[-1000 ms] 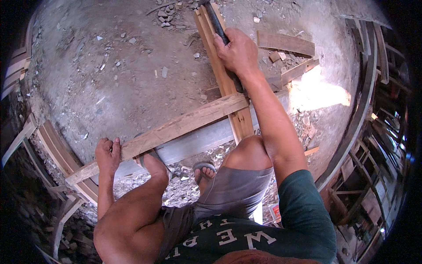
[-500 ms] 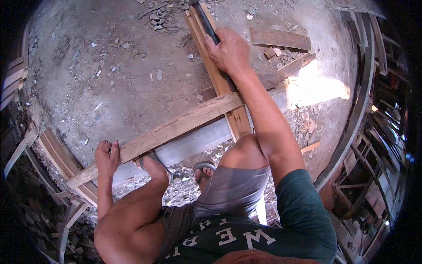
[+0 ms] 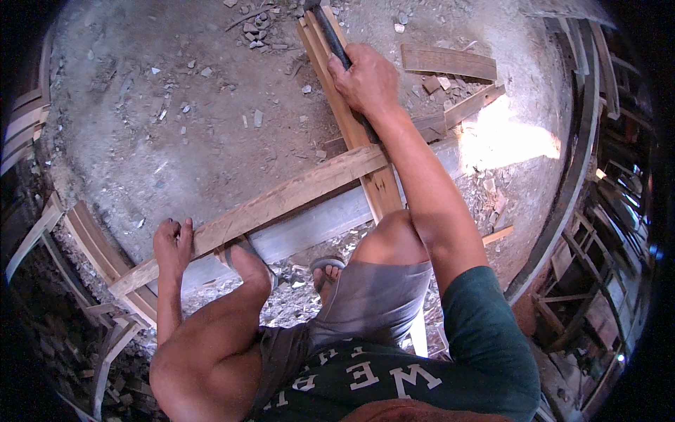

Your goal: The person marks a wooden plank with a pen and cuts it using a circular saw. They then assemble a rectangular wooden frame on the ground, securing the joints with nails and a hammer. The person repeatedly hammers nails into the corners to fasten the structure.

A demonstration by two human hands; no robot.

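Observation:
A long, rough wooden plank (image 3: pixel 281 198) runs slantwise from the lower left to the upright pair of boards. My left hand (image 3: pixel 173 246) is closed over the plank near its left end, thumb and curled fingers at its far edge. Under the plank's right end lie two narrow wooden boards (image 3: pixel 383 191), side by side and pointing away from me. My right hand (image 3: pixel 365 79) is wrapped round a long black bar-shaped tool (image 3: pixel 330 32) resting along these boards. Its darker far end meets the picture's edge, and my hand and forearm hide part of it.
Beneath the plank, a pale flat beam (image 3: pixel 309 224) crosses near my sandalled feet. A short board (image 3: pixel 448 62) and wood offcuts (image 3: pixel 434 84) lie at the far right on the dusty ground. Stacked timber (image 3: pixel 98 243) stands left; a wooden frame (image 3: pixel 573 260) is on the right.
Almost nothing differs. The view has shifted very slightly, and both hands keep their hold in the same places.

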